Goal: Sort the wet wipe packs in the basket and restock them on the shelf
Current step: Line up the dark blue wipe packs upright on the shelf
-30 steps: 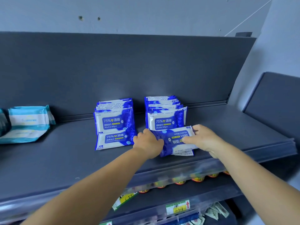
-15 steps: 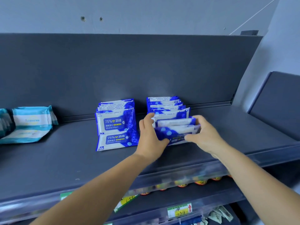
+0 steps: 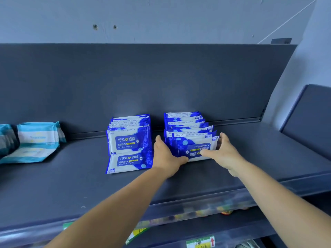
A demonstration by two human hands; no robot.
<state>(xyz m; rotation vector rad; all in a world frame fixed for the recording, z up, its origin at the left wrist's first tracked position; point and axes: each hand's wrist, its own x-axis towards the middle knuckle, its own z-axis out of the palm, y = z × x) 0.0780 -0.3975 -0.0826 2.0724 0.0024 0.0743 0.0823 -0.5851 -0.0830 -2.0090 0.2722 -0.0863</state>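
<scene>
A blue-and-white alcohol wipe pack (image 3: 196,150), its label upside down, stood at the front of the right-hand row of packs (image 3: 186,122) on a dark grey shelf (image 3: 71,185). The left hand (image 3: 165,155) held the pack's left end and the right hand (image 3: 223,152) its right end, the fingers (image 3: 206,153) of each curled round the edges. Just beside it to the left stood a second row of matching packs (image 3: 129,140), its front pack lying flat toward the shelf lip. Well apart, at the far left, lay pale teal wipe packs (image 3: 35,140). Bare shelf stretched right of the hands to a corner panel (image 3: 308,119). A dark back panel (image 3: 143,77) rose behind the rows beneath a grey wall (image 3: 161,18). Below the front edge, price tags (image 3: 200,243) showed on a lower shelf.
</scene>
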